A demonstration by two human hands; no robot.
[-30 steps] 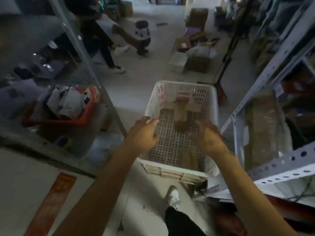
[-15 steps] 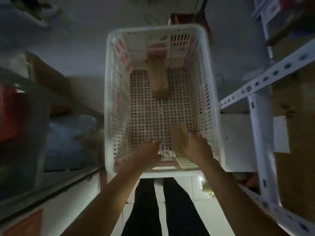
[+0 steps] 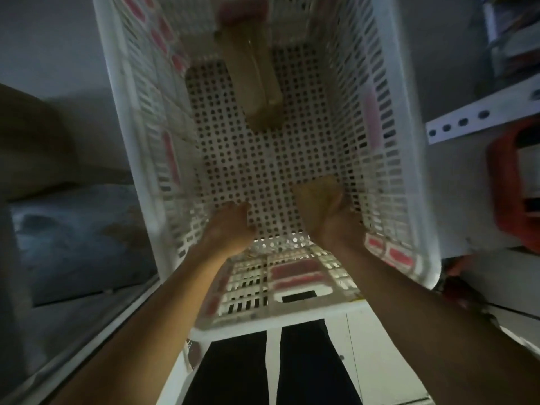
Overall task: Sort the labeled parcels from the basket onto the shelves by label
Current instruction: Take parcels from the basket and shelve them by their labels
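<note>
A white perforated basket (image 3: 131, 159) stands on the floor right below me. Both my hands are down inside it near its front wall. My right hand (image 3: 336, 220) grips a small brown cardboard parcel (image 3: 314, 197) at the basket's near right. My left hand (image 3: 230, 226) hovers beside it over the basket floor with its fingers loosely curled and holds nothing. A second, longer brown parcel (image 3: 257, 74) lies at the far end of the basket, partly against the back wall. No label is readable.
A white perforated metal shelf beam (image 3: 479, 115) runs along the right, with an orange crate (image 3: 508, 185) below it. A dark shelf with a blue-grey bundle (image 3: 76, 235) sits on the left. My dark trouser legs (image 3: 271, 363) stand before the basket.
My head has dropped over the basket, which now fills the view. Both hands went from above the rim down inside, and my right hand closed round the near parcel.
</note>
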